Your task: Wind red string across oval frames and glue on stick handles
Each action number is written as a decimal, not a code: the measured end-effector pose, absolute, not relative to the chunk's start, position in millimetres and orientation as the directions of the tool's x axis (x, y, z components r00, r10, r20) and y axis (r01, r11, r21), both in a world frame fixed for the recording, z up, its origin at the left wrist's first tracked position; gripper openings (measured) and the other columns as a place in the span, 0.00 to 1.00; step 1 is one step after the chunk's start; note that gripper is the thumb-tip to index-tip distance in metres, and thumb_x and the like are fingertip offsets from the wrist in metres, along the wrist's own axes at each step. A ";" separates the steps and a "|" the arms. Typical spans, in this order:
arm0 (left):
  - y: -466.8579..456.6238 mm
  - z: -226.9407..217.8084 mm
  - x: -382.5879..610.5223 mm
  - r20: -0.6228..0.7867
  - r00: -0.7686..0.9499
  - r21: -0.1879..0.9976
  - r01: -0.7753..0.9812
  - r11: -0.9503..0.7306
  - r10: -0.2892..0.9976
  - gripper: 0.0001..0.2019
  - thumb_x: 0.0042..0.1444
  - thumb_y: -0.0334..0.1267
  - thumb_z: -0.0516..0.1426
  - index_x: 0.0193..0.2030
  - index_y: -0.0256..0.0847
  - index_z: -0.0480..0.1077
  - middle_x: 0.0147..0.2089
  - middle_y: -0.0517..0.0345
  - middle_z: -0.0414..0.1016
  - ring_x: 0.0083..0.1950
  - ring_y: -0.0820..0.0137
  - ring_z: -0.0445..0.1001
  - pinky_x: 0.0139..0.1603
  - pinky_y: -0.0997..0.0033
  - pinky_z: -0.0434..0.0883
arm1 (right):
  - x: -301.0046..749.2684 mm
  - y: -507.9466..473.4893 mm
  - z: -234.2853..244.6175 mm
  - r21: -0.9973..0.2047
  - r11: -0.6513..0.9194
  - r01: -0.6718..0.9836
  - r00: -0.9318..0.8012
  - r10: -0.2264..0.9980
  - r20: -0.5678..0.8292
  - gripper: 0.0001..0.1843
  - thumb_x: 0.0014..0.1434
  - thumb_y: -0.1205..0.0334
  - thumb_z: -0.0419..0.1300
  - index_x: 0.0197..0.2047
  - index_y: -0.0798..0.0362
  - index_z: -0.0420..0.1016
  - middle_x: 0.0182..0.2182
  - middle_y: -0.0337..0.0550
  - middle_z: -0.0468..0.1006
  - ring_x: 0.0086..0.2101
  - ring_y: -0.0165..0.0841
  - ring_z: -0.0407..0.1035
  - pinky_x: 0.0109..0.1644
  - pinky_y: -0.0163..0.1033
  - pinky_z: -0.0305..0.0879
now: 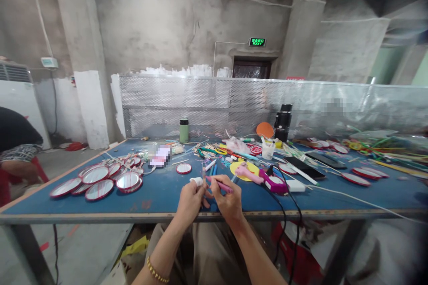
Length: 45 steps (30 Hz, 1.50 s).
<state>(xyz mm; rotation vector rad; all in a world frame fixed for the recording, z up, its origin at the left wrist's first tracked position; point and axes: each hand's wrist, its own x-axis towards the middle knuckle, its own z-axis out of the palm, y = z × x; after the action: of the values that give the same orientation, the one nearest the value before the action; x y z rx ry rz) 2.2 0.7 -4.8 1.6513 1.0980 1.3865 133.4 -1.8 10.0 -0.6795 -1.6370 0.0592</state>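
Near the table's front edge, my left hand (190,198) is closed around a thin, flat, pale strip (203,173) that stands upright. White wrapping (196,181) covers one of its fingertips. Close beside it, my right hand (230,198) grips a pink pen-like tool (223,185), its tip pointing left toward the strip. Blue sticks (214,169) lie just beyond my hands. A small round red-rimmed mirror (183,168) rests to their left, and a yellow disc (242,170) with a pink-and-purple corded tool (274,183) on it lies to the right.
Several red-rimmed mirrors (99,189) are piled at left near a phone (160,156). A green bottle (184,131) and black thermos (283,123) stand by the perforated metal screen (150,98). Black cables (284,213) hang over the front edge. A person (18,138) sits at far left.
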 end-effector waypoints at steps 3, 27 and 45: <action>0.8 -4.4 2.5 0.388 0.065 0.903 0.173 -0.393 0.919 0.16 0.60 0.50 0.52 0.29 0.41 0.67 0.18 0.61 0.73 0.18 0.70 0.71 0.21 0.75 0.63 | 133.1 -2.4 10.4 -0.410 0.830 0.378 -0.031 0.453 0.891 0.08 0.64 0.64 0.55 0.35 0.52 0.75 0.28 0.39 0.78 0.28 0.30 0.73 0.35 0.33 0.70; -0.1 -6.0 1.9 0.411 0.055 0.874 0.258 -0.411 0.910 0.17 0.62 0.49 0.51 0.27 0.42 0.68 0.16 0.59 0.73 0.19 0.68 0.71 0.24 0.74 0.63 | 131.3 -1.4 9.5 -0.392 0.846 0.362 -0.041 0.435 0.900 0.07 0.64 0.65 0.56 0.37 0.52 0.76 0.29 0.40 0.79 0.29 0.31 0.74 0.35 0.34 0.71; 0.7 -5.2 1.7 0.404 0.064 0.882 0.238 -0.407 0.912 0.15 0.61 0.48 0.51 0.29 0.41 0.68 0.17 0.60 0.72 0.19 0.69 0.71 0.23 0.74 0.64 | 132.0 0.8 6.9 -0.379 0.842 0.384 -0.007 0.413 0.911 0.07 0.64 0.66 0.56 0.37 0.53 0.76 0.29 0.39 0.78 0.28 0.29 0.73 0.35 0.32 0.69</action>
<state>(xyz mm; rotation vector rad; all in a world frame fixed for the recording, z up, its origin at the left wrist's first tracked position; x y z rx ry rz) 1.7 0.7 -5.2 1.7198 1.1537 1.3769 132.0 0.8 6.9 -0.6392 -1.6141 0.0255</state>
